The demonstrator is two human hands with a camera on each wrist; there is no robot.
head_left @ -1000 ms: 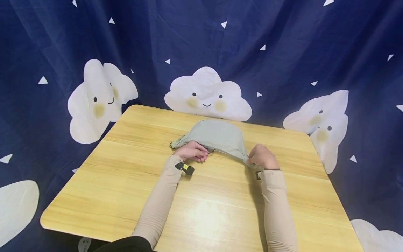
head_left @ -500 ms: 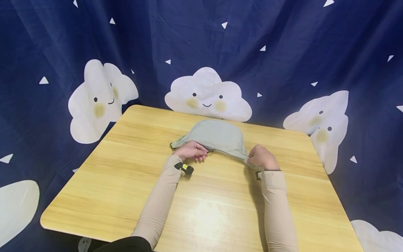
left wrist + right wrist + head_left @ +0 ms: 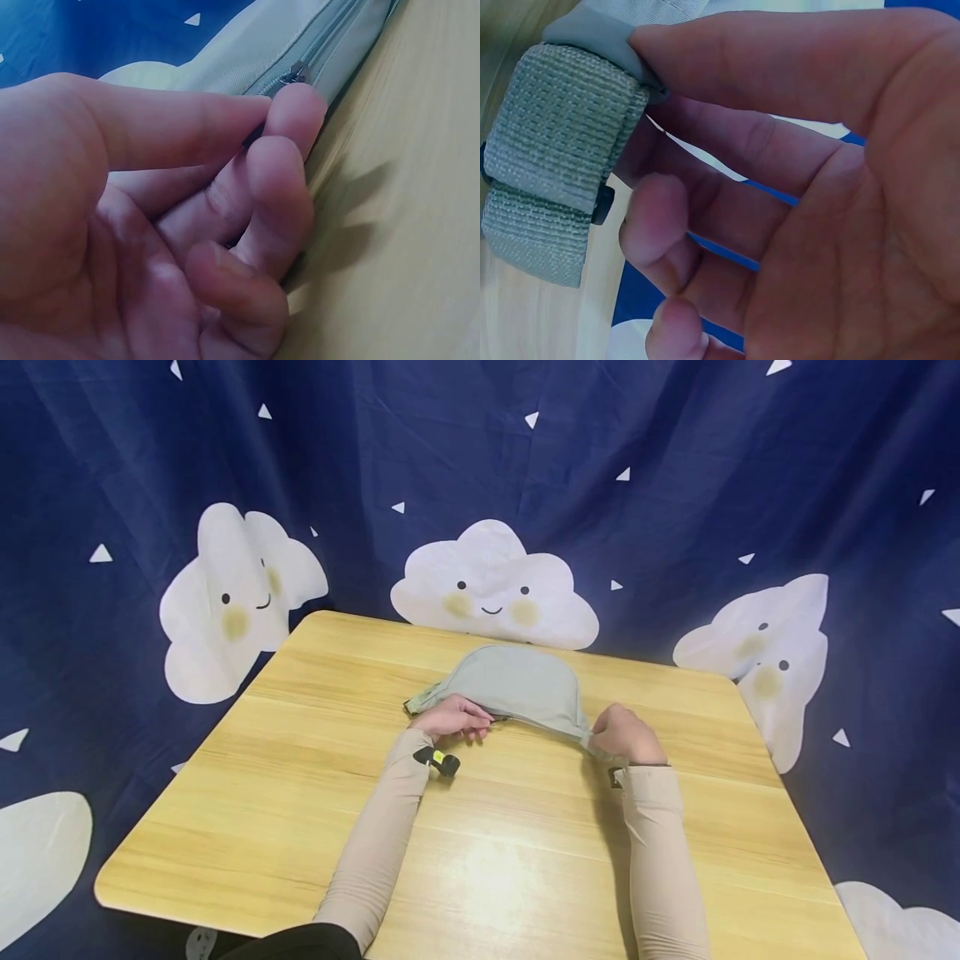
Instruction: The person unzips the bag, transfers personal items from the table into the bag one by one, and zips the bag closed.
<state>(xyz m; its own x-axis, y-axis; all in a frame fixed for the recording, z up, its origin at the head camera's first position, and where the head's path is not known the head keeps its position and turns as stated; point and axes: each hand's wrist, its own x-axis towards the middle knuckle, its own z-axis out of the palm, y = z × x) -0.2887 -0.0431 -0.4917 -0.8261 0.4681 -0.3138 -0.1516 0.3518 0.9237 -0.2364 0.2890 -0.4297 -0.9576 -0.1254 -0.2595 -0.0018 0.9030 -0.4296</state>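
A pale grey-green waist bag (image 3: 517,685) lies near the far side of the table, its curved edge away from me. At its near edge my left hand (image 3: 453,718) pinches a dark zipper pull between thumb and index finger. The zipper slider (image 3: 297,73) shows just beyond those fingertips in the left wrist view, on the zipper track. My right hand (image 3: 628,733) pinches the bag's right end corner between thumb and fingers. Beside that thumb, in the right wrist view, hangs a folded woven strap (image 3: 570,127) with a small black fitting. The other fingers of both hands are loosely curled.
The wooden table (image 3: 300,793) has rounded corners and carries the bag. Behind it hangs a dark blue curtain (image 3: 465,435) with white clouds and triangles. A short strap end with a dark buckle (image 3: 408,706) sticks out left of the bag.
My left hand has shifted very slightly left along the bag's near edge, still pinching the zipper pull. My right hand and the bag have stayed practically in place.
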